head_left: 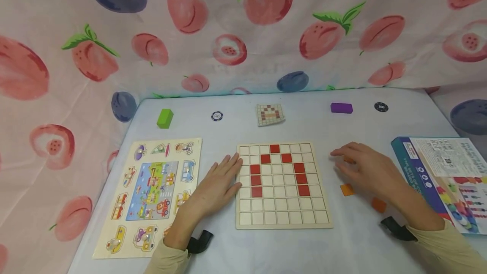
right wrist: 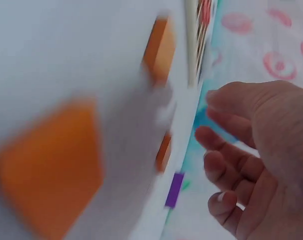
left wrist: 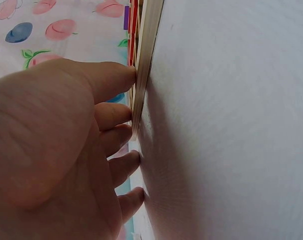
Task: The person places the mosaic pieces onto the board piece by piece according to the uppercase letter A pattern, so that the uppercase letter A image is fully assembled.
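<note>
The small orange tiles lie on the surface to the right of the wooden grid board [head_left: 283, 184]: one orange tile [head_left: 346, 189] just below the right hand [head_left: 365, 168], a second orange tile [head_left: 378, 204] nearer the person by the forearm, and a third orange tile [head_left: 348, 160] half hidden under the fingers. They look like thin, flat, stiff squares, light enough to lift with two fingertips; lying flush on the smooth cloth-covered surface, they would probably be easiest to take by pinching opposite edges or by sliding one until an edge lifts. They seem neither fragile nor soft, though small enough to slip from a loose pinch.

The right hand hovers over the tiles with fingers relaxed and slightly spread, holding nothing that can be seen. The left hand [head_left: 220, 181] lies flat, fingers straight, their tips against the board's left edge, as the left wrist view confirms.

The board carries red tiles [head_left: 274, 149] set in an arch-like figure. A pattern card [head_left: 270, 114] lies beyond it, with a green block [head_left: 165, 118], a purple block [head_left: 341, 108] and two poker chips [head_left: 217, 116] along the far side. A vehicle peg puzzle [head_left: 152, 193] sits at the left and a printed game box [head_left: 445, 176] at the right.
</note>
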`<act>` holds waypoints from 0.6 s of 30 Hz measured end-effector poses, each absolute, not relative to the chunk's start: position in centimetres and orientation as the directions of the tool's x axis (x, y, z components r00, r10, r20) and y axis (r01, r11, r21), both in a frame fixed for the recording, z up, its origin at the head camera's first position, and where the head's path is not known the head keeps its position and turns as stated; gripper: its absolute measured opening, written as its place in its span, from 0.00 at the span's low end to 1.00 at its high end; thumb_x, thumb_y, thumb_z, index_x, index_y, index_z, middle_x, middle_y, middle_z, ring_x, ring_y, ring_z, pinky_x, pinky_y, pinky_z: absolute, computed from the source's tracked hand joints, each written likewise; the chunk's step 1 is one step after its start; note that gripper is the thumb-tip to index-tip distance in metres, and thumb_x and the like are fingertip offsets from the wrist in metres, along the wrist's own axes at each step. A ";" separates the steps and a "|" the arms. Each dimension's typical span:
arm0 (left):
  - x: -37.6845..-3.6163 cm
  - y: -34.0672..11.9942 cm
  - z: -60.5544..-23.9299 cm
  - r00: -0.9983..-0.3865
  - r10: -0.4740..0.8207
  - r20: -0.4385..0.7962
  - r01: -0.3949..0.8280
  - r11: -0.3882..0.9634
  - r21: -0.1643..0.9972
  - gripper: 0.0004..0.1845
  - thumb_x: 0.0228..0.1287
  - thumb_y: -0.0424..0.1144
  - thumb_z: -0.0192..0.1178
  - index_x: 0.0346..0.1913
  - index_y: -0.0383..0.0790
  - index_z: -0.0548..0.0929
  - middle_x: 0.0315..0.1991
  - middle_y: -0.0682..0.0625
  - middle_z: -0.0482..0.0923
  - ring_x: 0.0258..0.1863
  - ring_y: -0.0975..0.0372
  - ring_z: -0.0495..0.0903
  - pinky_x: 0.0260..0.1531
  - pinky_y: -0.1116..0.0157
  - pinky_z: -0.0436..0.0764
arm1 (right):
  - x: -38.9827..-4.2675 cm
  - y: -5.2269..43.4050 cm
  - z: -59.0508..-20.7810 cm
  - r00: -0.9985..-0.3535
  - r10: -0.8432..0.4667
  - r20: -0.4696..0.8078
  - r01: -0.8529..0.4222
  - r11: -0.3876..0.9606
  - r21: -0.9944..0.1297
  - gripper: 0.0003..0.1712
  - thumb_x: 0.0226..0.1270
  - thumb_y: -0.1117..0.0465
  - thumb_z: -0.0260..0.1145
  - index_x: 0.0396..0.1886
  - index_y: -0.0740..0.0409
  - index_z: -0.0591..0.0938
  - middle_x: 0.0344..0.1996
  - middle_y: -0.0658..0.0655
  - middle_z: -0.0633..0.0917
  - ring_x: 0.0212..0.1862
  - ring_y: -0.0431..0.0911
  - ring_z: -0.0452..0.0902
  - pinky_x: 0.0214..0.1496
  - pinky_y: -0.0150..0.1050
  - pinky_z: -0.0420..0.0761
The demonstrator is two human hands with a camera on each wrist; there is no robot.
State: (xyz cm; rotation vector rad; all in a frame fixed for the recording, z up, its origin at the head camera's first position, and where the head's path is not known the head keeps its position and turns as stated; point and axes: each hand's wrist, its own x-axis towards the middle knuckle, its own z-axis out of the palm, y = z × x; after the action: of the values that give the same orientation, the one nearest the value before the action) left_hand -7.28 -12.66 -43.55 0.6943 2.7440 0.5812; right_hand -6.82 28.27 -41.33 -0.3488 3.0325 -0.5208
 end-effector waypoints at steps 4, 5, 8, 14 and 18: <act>-7.3 -12.7 -43.5 -0.854 0.497 -0.153 0.392 0.809 0.437 0.36 0.83 0.49 0.55 0.85 0.41 0.59 0.88 0.47 0.51 0.89 0.49 0.50 0.87 0.43 0.53 | -7.2 30.3 -42.0 -0.990 -0.138 -0.008 -0.130 0.948 -0.291 0.18 0.73 0.54 0.72 0.59 0.51 0.88 0.58 0.62 0.86 0.58 0.59 0.82 0.53 0.63 0.87; -7.3 -12.7 -43.5 -0.855 0.497 -0.149 0.393 0.807 0.441 0.36 0.83 0.48 0.55 0.85 0.40 0.60 0.88 0.47 0.51 0.89 0.49 0.50 0.87 0.43 0.53 | -7.3 30.6 -42.2 -0.992 -0.129 -0.006 -0.122 0.952 -0.282 0.17 0.72 0.54 0.72 0.58 0.52 0.88 0.58 0.62 0.86 0.58 0.60 0.82 0.53 0.64 0.87; -7.3 -12.7 -43.5 -0.853 0.500 -0.148 0.397 0.807 0.438 0.36 0.83 0.48 0.55 0.85 0.40 0.60 0.88 0.46 0.52 0.88 0.48 0.51 0.87 0.42 0.54 | -7.4 31.1 -42.7 -0.993 -0.118 -0.011 -0.111 0.957 -0.268 0.17 0.72 0.56 0.71 0.57 0.53 0.88 0.59 0.64 0.86 0.61 0.64 0.80 0.55 0.67 0.85; -7.3 -12.7 -43.5 -0.854 0.502 -0.137 0.403 0.805 0.436 0.35 0.83 0.47 0.55 0.84 0.39 0.61 0.88 0.45 0.53 0.88 0.48 0.51 0.87 0.42 0.54 | -7.6 31.5 -43.0 -0.994 -0.109 -0.021 -0.100 0.959 -0.267 0.17 0.71 0.57 0.72 0.58 0.53 0.88 0.59 0.64 0.87 0.63 0.65 0.80 0.58 0.67 0.84; -7.2 -12.7 -43.5 -0.856 0.500 -0.135 0.399 0.803 0.442 0.35 0.83 0.46 0.56 0.84 0.38 0.61 0.88 0.44 0.53 0.88 0.47 0.51 0.87 0.41 0.54 | -7.7 31.4 -42.9 -0.992 -0.121 -0.027 -0.110 0.958 -0.265 0.17 0.70 0.58 0.74 0.57 0.53 0.89 0.58 0.64 0.88 0.62 0.65 0.81 0.58 0.67 0.84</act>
State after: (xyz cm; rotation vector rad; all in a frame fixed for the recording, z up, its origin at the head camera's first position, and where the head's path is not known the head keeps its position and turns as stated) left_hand -7.25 -12.67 -43.51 0.6961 2.7460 0.5935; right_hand -7.68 31.45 -42.91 -0.1809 3.0659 -0.4120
